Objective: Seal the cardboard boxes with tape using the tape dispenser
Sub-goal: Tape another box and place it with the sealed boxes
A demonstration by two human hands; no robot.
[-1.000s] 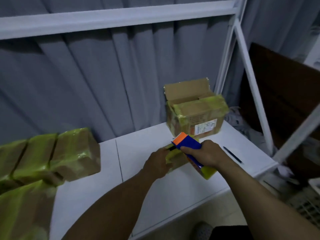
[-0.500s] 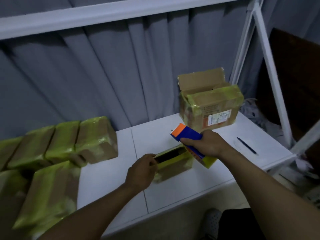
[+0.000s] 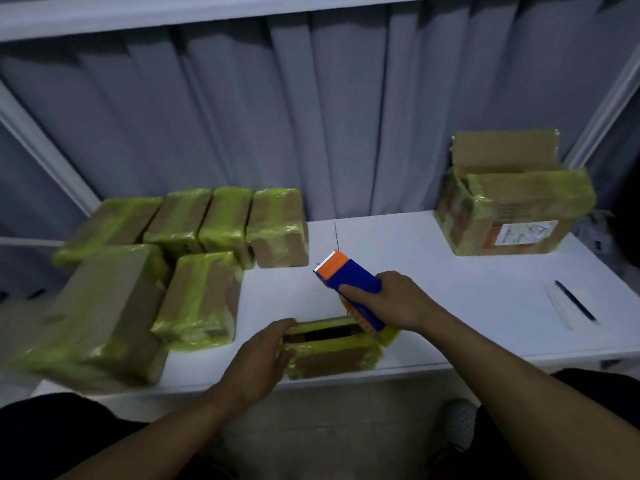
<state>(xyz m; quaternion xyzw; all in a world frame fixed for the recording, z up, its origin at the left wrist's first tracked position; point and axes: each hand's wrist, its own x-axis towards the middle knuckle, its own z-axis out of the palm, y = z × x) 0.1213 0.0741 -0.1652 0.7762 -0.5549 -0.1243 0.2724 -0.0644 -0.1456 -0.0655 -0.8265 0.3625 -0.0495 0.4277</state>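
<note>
Cardboard box [image 3: 332, 355] in glossy tape, blocky dispenser [image 3: 353, 289]

Looking across a white table [image 3: 450, 299], seamed down the middle. Backing onto a grey curtain [image 3: 242, 116] hanging in deep folds. Sitting under a white shelf rail [image 3: 207, 8], leaning on slanted white braces [image 3: 45, 147] at both sides. Showing pale floor [image 3: 329, 420] beneath the near edge. Lying in dim, bluish light.
</note>
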